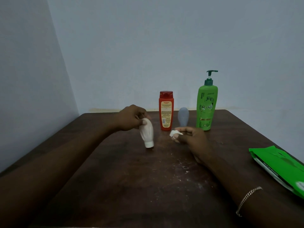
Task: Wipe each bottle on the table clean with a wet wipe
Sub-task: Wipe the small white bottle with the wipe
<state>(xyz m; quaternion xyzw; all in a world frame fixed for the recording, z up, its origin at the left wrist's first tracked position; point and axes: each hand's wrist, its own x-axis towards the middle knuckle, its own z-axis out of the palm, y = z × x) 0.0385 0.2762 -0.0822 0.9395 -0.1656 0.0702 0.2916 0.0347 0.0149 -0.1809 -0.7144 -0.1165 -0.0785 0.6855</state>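
My left hand [131, 118] grips the top end of a small white tube bottle [147, 133], which stands tilted with its cap down on the dark wooden table [115, 178]. A crumpled white wet wipe [174, 133] is pinched in the fingers of my right hand [191, 139], a little to the right of the white bottle and apart from it. Behind stand a red bottle [166, 111], a small grey tube bottle [183, 116] and a tall green pump bottle [207, 106], all upright.
A green pack of wet wipes [279, 167] lies at the table's right edge. White specks and smears mark the tabletop in front of my right hand. Pale walls close in behind and to the left of the table.
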